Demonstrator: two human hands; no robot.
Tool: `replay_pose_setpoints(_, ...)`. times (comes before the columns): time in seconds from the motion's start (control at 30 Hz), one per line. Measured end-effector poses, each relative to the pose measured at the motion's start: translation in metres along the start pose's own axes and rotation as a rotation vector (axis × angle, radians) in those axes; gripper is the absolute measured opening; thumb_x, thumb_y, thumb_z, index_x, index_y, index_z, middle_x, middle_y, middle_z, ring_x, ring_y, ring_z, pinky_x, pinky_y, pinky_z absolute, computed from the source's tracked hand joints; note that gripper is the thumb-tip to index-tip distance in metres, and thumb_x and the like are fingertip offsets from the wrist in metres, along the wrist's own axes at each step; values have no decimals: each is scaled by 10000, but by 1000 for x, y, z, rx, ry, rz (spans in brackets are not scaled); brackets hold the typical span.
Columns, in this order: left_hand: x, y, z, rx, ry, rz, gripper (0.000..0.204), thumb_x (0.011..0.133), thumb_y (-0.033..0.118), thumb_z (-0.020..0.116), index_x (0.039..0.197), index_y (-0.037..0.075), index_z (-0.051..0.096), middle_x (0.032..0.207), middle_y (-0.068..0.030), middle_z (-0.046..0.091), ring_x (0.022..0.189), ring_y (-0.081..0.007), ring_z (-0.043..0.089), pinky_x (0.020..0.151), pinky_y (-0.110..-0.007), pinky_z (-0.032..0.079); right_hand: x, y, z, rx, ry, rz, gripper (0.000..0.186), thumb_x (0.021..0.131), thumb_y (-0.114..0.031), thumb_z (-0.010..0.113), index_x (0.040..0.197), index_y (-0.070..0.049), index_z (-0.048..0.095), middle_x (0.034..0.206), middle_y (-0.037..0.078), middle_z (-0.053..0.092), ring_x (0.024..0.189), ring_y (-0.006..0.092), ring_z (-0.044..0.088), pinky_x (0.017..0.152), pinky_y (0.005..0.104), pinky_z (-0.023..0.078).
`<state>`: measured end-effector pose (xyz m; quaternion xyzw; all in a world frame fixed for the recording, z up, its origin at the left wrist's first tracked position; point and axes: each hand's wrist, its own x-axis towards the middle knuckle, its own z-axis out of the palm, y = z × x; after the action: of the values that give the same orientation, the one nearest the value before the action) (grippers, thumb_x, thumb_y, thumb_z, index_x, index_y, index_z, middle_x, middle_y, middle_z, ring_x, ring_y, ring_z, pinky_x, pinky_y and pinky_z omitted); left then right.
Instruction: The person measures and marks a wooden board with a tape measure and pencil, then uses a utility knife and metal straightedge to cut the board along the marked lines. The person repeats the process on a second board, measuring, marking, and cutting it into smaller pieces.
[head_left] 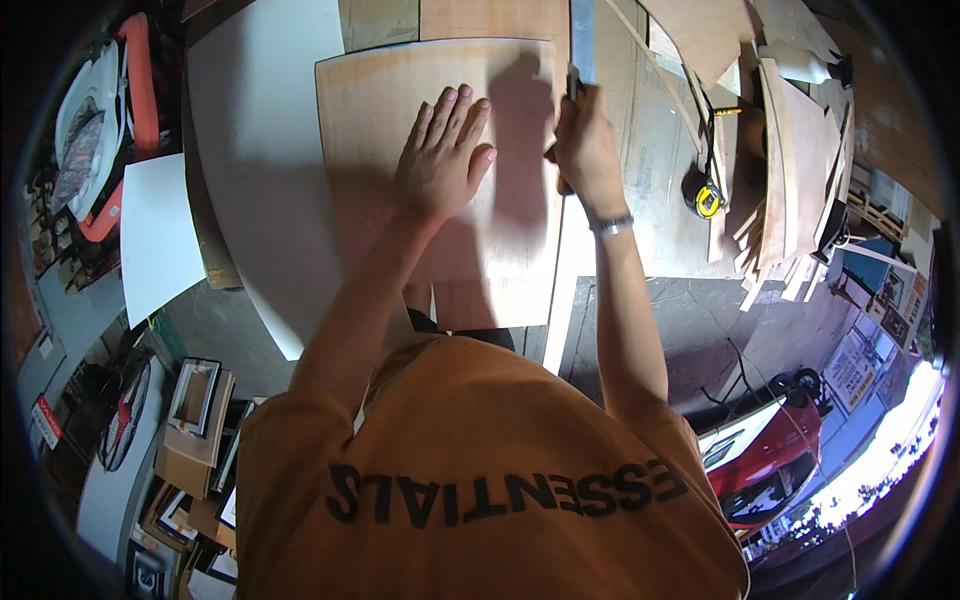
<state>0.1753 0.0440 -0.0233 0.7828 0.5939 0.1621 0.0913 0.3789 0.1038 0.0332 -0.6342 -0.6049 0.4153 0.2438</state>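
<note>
A thin light-brown wooden sheet (pixel 400 110) lies on the workbench over a larger white sheet (pixel 260 150). My left hand (pixel 442 152) rests flat on the wooden sheet, fingers spread, pressing it down. My right hand (pixel 585 140) is closed around a small dark hand tool (pixel 572 88) at the sheet's right edge. The tool is mostly hidden by my fingers. It sits against a long metal straightedge (pixel 582 35) that runs away from me along that edge.
A yellow and black tape measure (pixel 707 196) lies on the bench right of my right hand. Stacked wood offcuts (pixel 790 170) crowd the right side. A white board (pixel 160 235) leans at the left, with picture frames (pixel 195 395) below and a red vehicle (pixel 770 465) at lower right.
</note>
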Motion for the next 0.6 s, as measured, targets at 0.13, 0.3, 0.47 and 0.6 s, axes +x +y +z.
replay_pose_setpoints(0.13, 2, 0, 2, -49, 22, -13, 562, 966, 358, 570, 1467, 106, 523, 1567, -140, 451, 1456, -309, 406, 1205, -489, 281, 58, 3, 40, -371, 79, -35, 257, 1047, -195, 463, 1063, 61, 450, 621, 254, 643, 525, 350, 689, 451, 425, 545)
replay_pose_setpoints(0.3, 5, -6, 4, -78, -4, -21, 564, 963, 381, 574, 1457, 111, 531, 1564, -132, 455, 1448, -305, 415, 1192, -489, 298, 72, -4, 54, -489, 96, 61, 251, 1029, -206, 474, 1042, 38, 530, 714, 308, 667, 662, 456, 694, 579, 514, 565)
replay_pose_setpoints(0.47, 6, -5, 1, -91, -4, -38, 568, 957, 387, 585, 1453, 115, 534, 1546, -133, 473, 1446, -301, 417, 1190, -490, 302, 69, -18, 54, -528, 89, 83, 234, 1017, -199, 483, 1082, 17, 542, 768, 329, 669, 767, 511, 678, 658, 558, 561)
replay_pose_setpoints(0.6, 6, -4, 0, -80, 7, -40, 574, 950, 387, 590, 1454, 116, 532, 1537, -132, 481, 1448, -296, 415, 1188, -487, 305, 69, -21, 56, -543, 102, 81, 221, 1012, -194, 495, 1070, 14, 540, 762, 333, 662, 757, 520, 669, 643, 551, 561)
